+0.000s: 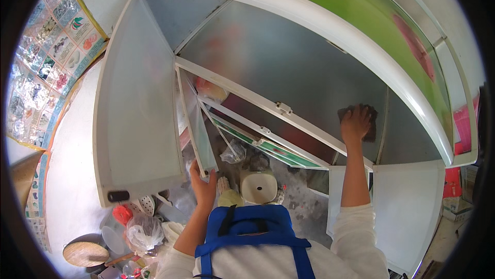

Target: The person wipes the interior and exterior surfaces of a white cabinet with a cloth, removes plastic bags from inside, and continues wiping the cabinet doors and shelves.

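A white-framed cabinet with several doors swung wide stands before me. My right hand [355,125] presses a dark cloth [370,129] flat against the grey shelf panel [286,62] inside the upper compartment, near its right end. Lower on the left, my left hand [203,186] grips the bottom corner of a narrow lower door [204,140], thumb and fingers on either side of its frame. Left of that hand, a larger upper door [139,97] hangs open. On the right another white door [408,209] is open too.
A plastic stool [259,187] stands on the floor by my feet. Plastic bags [145,232], a round wooden board [86,250] and a colander [146,204] crowd the lower left. A clear bag [233,151] lies near the lower compartment. A picture poster [50,55] covers the left wall.
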### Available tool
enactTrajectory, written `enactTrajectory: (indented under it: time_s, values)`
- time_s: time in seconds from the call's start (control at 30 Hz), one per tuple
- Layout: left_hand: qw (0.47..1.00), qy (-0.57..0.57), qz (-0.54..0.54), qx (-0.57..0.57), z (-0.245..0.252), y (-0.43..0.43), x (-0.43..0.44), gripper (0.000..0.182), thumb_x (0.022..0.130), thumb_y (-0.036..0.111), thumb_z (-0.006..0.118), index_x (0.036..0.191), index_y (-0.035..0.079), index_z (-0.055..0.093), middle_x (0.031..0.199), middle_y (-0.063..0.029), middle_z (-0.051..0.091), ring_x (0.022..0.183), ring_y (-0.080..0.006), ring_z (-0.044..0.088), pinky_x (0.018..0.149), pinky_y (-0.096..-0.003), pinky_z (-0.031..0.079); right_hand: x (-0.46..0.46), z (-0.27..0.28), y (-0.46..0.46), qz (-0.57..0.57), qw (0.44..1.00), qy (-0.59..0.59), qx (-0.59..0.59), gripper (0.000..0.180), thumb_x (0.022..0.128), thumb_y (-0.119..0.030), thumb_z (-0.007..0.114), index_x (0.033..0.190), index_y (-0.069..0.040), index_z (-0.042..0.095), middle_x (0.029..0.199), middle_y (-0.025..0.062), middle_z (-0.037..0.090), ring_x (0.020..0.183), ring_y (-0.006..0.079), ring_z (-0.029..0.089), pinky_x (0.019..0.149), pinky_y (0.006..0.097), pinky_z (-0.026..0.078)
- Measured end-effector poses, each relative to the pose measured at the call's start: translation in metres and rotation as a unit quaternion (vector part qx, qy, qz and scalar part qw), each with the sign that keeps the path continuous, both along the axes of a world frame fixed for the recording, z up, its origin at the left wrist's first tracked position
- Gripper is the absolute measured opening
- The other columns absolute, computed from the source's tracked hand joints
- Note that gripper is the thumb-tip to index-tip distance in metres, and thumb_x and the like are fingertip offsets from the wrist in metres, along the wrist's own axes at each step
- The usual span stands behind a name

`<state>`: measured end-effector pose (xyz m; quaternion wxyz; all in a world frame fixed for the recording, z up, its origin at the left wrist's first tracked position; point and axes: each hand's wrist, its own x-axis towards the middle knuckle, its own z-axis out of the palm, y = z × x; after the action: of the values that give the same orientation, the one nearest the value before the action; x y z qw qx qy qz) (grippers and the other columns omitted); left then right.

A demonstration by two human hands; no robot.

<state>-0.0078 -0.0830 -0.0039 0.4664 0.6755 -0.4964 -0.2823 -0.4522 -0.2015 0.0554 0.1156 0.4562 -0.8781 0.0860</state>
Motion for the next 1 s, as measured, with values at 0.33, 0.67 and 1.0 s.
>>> enactTrajectory:
  time_s: [0.33, 0.67, 1.0]
  values:
    - [0.986, -0.099, 0.065, 0.116, -0.019, 0.027, 0.029, 0.068, 0.078, 0.026, 0.075, 0.129, -0.003, 0.041, 0.124, -0.0222, 0.051, 0.119, -0.0292, 0.048, 0.101, -0.0403, 0.036, 0.049, -0.016, -0.117, 0.300, 0.932, -0.151, -0.137, 0.035, 0.087, -0.011, 0.057, 0.122, -0.007, 0.056, 0.132, 0.0158, 0.052, 0.117, 0.0328, 0.052, 0.097, 0.0419, 0.041]
    - [0.945, -0.014, 0.158, -0.287, 0.066, 0.021, 0.026, 0.065, 0.094, 0.023, 0.057, 0.140, -0.005, 0.022, 0.140, -0.0190, 0.039, 0.127, -0.0249, 0.040, 0.106, -0.0379, 0.030, 0.013, 0.017, -0.028, 0.315, 0.933, -0.121, -0.122, 0.043, 0.086, -0.011, 0.058, 0.128, -0.003, 0.051, 0.137, 0.0179, 0.048, 0.123, 0.0346, 0.048, 0.105, 0.0408, 0.036]
    - [0.950, -0.073, 0.245, -0.177, 0.079, 0.010, 0.051, 0.031, 0.101, 0.016, 0.041, 0.114, -0.011, 0.053, 0.107, -0.0171, 0.061, 0.098, -0.0206, 0.057, 0.088, -0.0312, 0.044, 0.170, 0.022, -0.227, 0.291, 0.922, -0.211, -0.146, 0.023, 0.082, -0.014, 0.058, 0.103, -0.007, 0.063, 0.104, 0.0171, 0.064, 0.103, 0.0344, 0.058, 0.088, 0.0430, 0.045]
